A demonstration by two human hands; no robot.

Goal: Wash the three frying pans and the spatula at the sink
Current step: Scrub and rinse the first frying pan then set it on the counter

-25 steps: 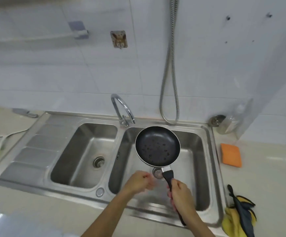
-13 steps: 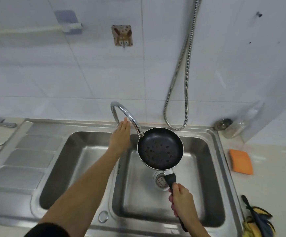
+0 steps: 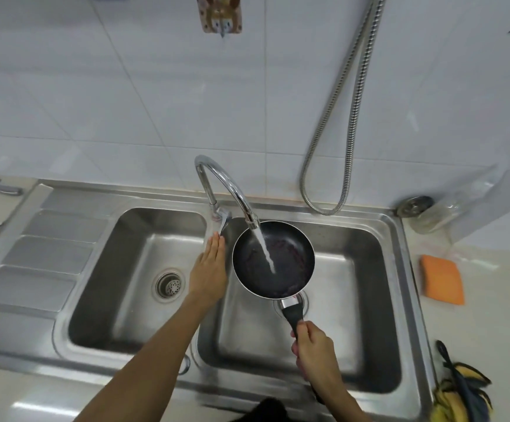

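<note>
A small black frying pan (image 3: 290,269) hangs over the right basin of the steel double sink (image 3: 394,269). My right hand (image 3: 314,350) grips its black handle near the front rim. Water streams from the curved tap (image 3: 226,181) into the pan. My left hand (image 3: 209,269) lies flat with straight fingers, its fingertips at the tap's lever (image 3: 224,220) on the divider between the basins. Only this one pan is in view; no spatula can be seen.
An orange sponge (image 3: 442,280) lies on the counter to the right of the sink. A yellow and dark cloth (image 3: 461,394) sits at the front right corner. A metal hose (image 3: 348,117) hangs on the tiled wall. The left basin holds only its drain (image 3: 170,283).
My left hand went from beside the pan handle up to the tap and now rests at the lever. Water now runs into the pan, which stays over the right basin.
</note>
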